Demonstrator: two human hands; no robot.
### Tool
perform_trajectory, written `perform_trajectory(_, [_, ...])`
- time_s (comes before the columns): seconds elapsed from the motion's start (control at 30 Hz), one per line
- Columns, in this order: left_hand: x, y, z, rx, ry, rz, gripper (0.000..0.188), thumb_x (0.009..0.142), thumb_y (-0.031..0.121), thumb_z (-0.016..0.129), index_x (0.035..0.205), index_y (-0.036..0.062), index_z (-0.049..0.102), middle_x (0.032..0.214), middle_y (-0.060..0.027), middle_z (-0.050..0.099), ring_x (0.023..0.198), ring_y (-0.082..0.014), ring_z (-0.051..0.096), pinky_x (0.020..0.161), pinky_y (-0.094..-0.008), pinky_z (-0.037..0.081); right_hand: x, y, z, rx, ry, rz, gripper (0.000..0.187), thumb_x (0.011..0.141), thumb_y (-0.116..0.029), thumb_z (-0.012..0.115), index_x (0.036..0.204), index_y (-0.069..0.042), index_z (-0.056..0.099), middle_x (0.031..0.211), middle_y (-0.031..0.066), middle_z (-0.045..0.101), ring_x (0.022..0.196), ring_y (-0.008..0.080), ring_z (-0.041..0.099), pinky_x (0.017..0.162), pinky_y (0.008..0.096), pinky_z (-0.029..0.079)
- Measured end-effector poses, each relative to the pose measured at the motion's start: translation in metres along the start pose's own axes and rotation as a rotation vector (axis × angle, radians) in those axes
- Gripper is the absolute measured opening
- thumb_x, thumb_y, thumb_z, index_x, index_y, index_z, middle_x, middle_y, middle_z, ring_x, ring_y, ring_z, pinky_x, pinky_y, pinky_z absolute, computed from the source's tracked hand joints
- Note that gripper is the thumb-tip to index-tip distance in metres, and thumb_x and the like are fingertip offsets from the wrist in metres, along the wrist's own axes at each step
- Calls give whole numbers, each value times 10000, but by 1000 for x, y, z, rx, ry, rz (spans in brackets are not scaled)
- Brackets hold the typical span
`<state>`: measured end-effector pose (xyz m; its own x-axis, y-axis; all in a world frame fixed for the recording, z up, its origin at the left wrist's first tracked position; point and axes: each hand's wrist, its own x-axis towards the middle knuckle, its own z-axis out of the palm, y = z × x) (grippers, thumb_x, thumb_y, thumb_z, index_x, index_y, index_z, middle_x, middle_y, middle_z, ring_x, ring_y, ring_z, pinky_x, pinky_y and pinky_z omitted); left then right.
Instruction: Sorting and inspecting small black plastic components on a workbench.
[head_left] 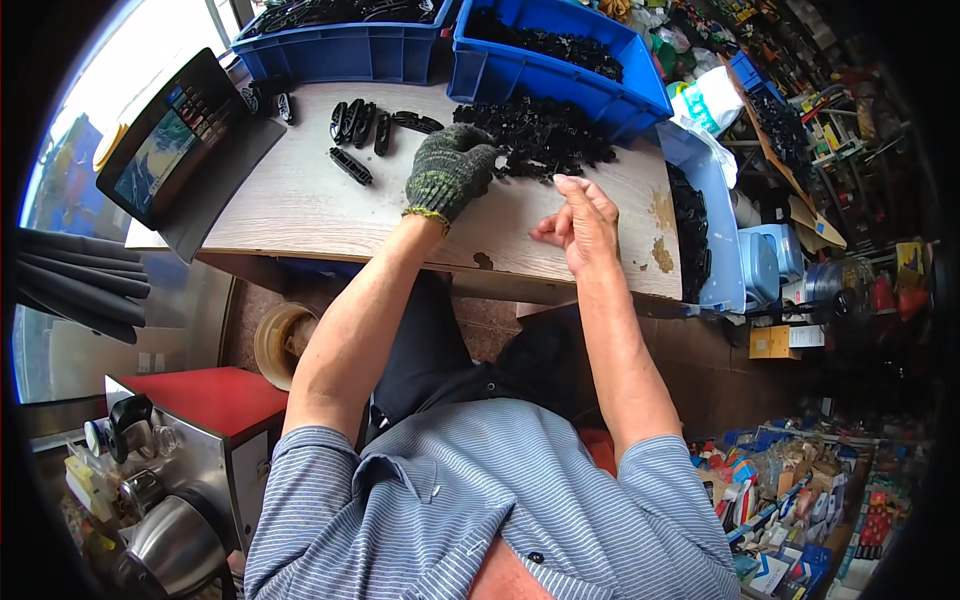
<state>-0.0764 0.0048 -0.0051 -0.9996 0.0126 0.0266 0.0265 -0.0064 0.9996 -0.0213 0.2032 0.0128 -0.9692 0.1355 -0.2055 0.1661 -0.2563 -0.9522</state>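
Note:
My left hand (450, 172), in a dark green-grey knit glove, is curled closed above the worktable (310, 215). It is beside a loose pile of small black plastic parts (550, 140); whatever its fingers hold is hidden. My bare right hand (587, 225) is just in front of the pile, to the right of the glove. Its thumb and forefinger are pinched together, the other fingers bent; anything between them is too small to make out. Left of the glove lie several long black clip-like pieces (355, 122) in a group, with one piece (351, 166) lying slantwise nearer me.
Two blue bins (490, 72) of black parts stand along the table's back. A tablet (160, 155) in a dark folding case leans at the left. A light blue tub (727, 275) adjoins the right edge. A red-topped cabinet (205, 395) stands lower left.

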Motion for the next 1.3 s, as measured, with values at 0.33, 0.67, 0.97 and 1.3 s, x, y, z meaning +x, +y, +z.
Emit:
perform_trajectory(0.33, [-22, 9, -2, -406, -298, -257, 188, 895, 181, 686, 981, 14, 697, 743, -43, 638, 614, -124, 589, 554, -259, 476, 9, 9, 19, -97, -143, -28, 253, 878, -274, 768, 1009, -74, 685, 493, 11, 523, 408, 144, 560, 435, 346, 561])
perform_trajectory(0.67, [-49, 13, 10, -591, -149, -258, 242, 922, 167, 678, 1099, 2, 670, 868, -79, 690, 703, -150, 656, 635, -281, 541, 1, 10, 18, 16, -105, -119, 295, 878, -319, 766, 948, -39, 705, 518, -16, 523, 410, 85, 479, 455, 305, 500])
perform_trajectory(0.97, [-55, 16, 13, -423, -176, -148, 261, 918, 205, 696, 1075, -1, 665, 861, -70, 687, 697, -135, 648, 622, -271, 535, -3, 10, 19, -104, -169, -146, 213, 840, -197, 810, 971, -56, 717, 640, -26, 599, 442, 53, 465, 460, 241, 484])
perform_trajectory(1.3, [-81, 8, -68, 870, 469, 741, 273, 834, 51, 638, 1097, 95, 696, 1091, -150, 688, 1011, -325, 660, 891, -414, 545, -2, 17, 8, -21, -247, -189, 176, 895, -193, 744, 933, -49, 650, 491, 12, 482, 433, 151, 546, 539, 367, 583])
